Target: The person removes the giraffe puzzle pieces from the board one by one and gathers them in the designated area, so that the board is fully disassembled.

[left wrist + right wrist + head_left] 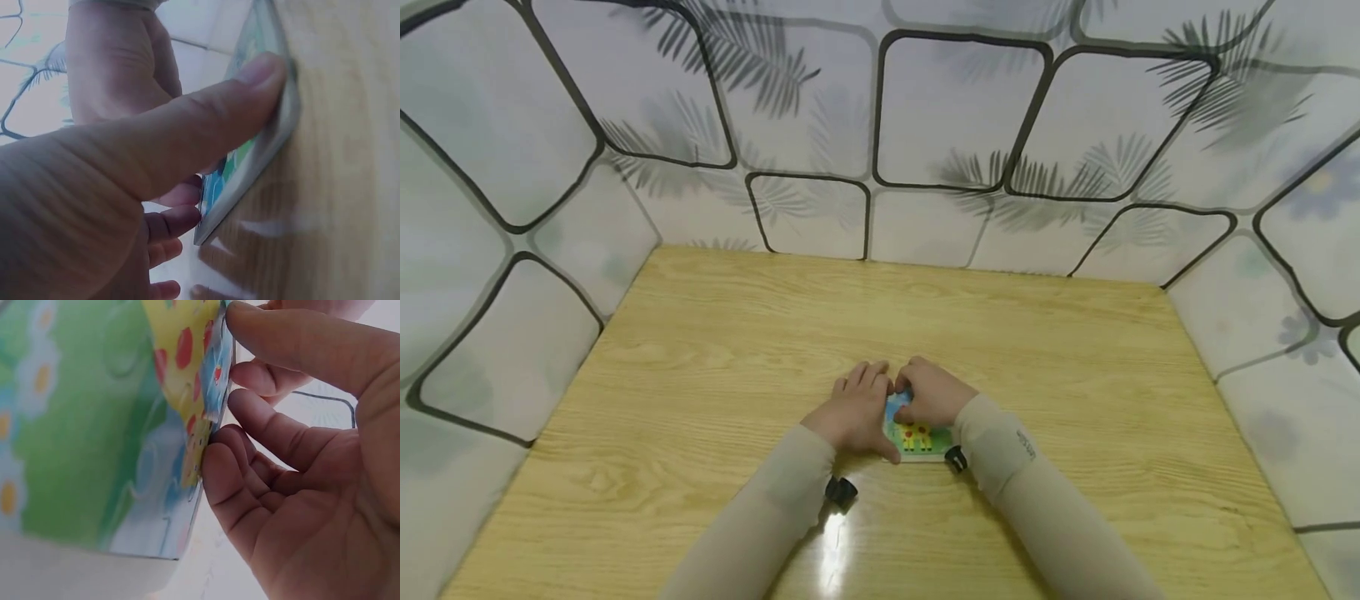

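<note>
A jigsaw puzzle (917, 446) in a thin tray, with yellow, red-spotted giraffes on green, lies on the table under both hands. My left hand (856, 412) holds its left side. In the left wrist view, the thumb (250, 87) lies across the near edge, while fingertips touch the far corner. My right hand (934, 393) bends over the upper part of the picture. In the right wrist view, its thumb and fingers pinch a blue and red puzzle piece (217, 372) that stands slightly proud of the surface. Part of the picture is hidden beneath the hands.
The wood-grain table (760, 325) stretches around the puzzle. Patterned fabric walls (940, 117) with dark outlines and leaf prints rise at its back and sides. A small black device (841, 492) is worn at the left wrist, another black device (956, 459) at the right.
</note>
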The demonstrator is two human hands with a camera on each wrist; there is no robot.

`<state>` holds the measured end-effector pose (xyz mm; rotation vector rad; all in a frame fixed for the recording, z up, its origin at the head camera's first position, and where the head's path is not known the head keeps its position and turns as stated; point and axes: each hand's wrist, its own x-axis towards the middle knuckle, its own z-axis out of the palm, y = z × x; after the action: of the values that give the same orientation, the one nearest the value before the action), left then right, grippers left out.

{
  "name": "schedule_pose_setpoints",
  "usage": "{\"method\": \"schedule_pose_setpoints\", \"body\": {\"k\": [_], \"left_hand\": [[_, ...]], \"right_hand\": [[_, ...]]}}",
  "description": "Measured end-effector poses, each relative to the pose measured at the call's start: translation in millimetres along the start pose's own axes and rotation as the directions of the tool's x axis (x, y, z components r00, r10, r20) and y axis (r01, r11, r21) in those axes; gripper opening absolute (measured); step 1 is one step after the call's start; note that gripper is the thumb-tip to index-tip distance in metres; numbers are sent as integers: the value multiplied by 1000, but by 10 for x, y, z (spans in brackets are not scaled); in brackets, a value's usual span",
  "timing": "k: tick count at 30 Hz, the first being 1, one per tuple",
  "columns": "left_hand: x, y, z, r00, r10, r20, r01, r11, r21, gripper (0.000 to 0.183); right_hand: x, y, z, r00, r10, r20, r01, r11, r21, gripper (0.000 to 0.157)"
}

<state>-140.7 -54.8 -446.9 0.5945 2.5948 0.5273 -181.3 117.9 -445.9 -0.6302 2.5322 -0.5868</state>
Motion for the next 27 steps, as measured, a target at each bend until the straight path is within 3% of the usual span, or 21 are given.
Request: {"method": "schedule_pose_setpoints", "body": {"k": [9, 13, 27], "left_hand": [[-62, 6, 39, 995, 54, -80, -46, 994, 102, 98], [-34, 15, 35, 995, 54, -86, -46, 995, 94, 96], [82, -4, -18, 999, 18, 40, -20, 999, 29, 89]], "right_hand": [[-48, -18, -33, 1000, 2, -20, -2, 1000, -2, 32], [-50, -22, -22, 1000, 14, -24, -14, 1000, 2, 32], [-58, -75, -8, 999, -28, -15, 29, 999, 22, 31]]}}
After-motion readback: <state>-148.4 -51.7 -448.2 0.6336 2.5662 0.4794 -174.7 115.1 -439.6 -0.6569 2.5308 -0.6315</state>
